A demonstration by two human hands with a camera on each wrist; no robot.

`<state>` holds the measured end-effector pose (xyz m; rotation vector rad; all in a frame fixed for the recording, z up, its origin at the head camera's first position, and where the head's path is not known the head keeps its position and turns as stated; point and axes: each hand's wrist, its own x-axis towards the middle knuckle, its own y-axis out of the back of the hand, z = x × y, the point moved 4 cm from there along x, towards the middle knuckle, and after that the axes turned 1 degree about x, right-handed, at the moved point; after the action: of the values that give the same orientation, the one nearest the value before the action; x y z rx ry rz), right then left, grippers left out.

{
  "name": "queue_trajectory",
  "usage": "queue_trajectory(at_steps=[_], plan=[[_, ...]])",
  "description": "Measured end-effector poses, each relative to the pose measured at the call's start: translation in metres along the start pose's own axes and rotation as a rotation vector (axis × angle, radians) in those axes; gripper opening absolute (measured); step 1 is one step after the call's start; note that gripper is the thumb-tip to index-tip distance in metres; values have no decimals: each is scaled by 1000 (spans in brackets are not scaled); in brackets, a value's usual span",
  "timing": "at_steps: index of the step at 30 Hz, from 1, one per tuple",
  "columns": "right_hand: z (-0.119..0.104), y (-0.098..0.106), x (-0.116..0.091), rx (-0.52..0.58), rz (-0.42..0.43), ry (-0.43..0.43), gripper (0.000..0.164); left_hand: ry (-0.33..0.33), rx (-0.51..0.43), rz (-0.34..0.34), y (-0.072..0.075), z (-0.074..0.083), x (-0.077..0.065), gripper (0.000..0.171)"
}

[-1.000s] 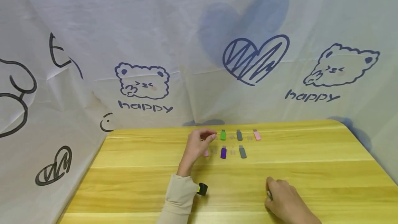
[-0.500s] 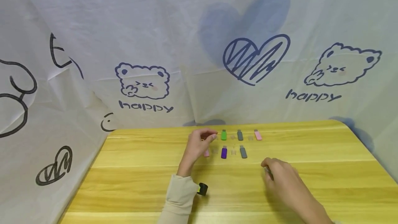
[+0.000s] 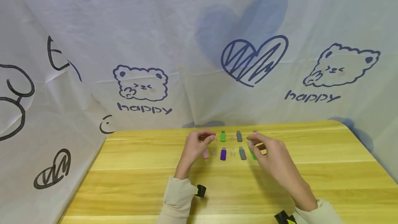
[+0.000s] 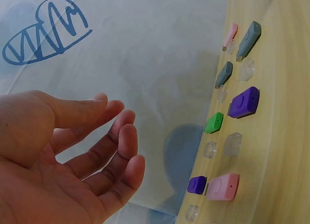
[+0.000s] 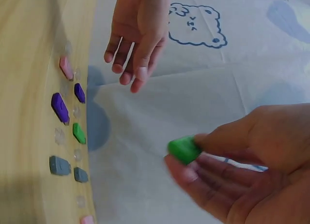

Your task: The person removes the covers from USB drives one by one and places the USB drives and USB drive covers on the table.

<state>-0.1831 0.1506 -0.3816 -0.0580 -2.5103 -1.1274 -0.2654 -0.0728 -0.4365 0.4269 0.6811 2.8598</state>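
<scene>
My right hand (image 3: pixel 275 153) pinches a green USB stick (image 5: pixel 184 150) between thumb and fingers, its metal plug pointing up and left in the head view. It is at the right end of two rows of USB sticks, over the pink stick (image 3: pixel 255 132) there. On the left side my left hand (image 4: pixel 92 156) hovers with loosely bent fingers and nothing in them. Beneath it lie a pink stick (image 4: pixel 223 186) and a purple one (image 4: pixel 196 185), the latter hidden in the head view. Further along are a second green stick (image 3: pixel 223 136), another purple one (image 3: pixel 223 154) and grey ones (image 3: pixel 242 153).
Small transparent caps (image 4: pixel 233 144) lie between the sticks. The rows are near the back edge of the wooden table (image 3: pixel 140 168), where a printed cloth (image 3: pixel 199 89) hangs. Black wrist cameras (image 3: pixel 201 191) are strapped at both cuffs.
My right hand has moved from the front right of the table, up and left to the rows, carrying the green USB stick. My left hand has stayed almost in place.
</scene>
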Motion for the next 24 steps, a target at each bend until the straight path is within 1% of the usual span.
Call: queue_trajectory(at_steps=[4,7,9,14,16,18,22,24], plan=[[2,-3,9,88,62,1,21,13,-10,-9,0,2,0,17],[2,-5,15,138,89,14,20,12,-19,-9,0,5,-1,16],[3,-7,19,172,92,7,20,5,-28,-12,0,8,-1,16],[7,-12,25,241,79,-44,21,-9,-72,-25,-2,16,0,18],[8,-14,26,261,72,-61,21,-5,-90,-35,-4,19,-1,18],[11,-15,26,279,62,-73,23,-1,-107,-51,-5,25,-3,18],[16,-19,27,321,22,-99,29,1,-131,-80,-3,46,-10,17],[18,-21,27,348,3,-105,30,-14,-149,-83,-1,56,-14,17]])
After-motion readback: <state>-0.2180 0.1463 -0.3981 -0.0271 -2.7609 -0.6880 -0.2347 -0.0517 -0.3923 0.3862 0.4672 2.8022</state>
